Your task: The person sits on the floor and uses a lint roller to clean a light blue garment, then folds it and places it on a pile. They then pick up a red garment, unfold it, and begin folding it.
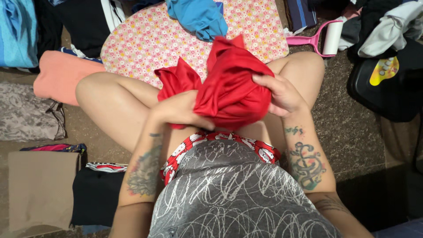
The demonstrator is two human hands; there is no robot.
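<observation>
red cloth (229, 88): bunched over the lap, between both hands
left hand (178, 112): fingers hidden under the cloth; grip unclear
right hand (282, 94): fingers (264, 80) clamped on its right side

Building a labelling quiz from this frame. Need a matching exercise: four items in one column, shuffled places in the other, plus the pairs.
Things:
1. red garment
2. blue garment
3. pink lint roller
4. peach folded cloth

Places:
A. on the floor, left of the floral pad
B. bunched between the left hand and right hand
C. at the floral pad's right edge
D. lying on the pad's far end

Pairs: 1-B, 2-D, 3-C, 4-A
</observation>
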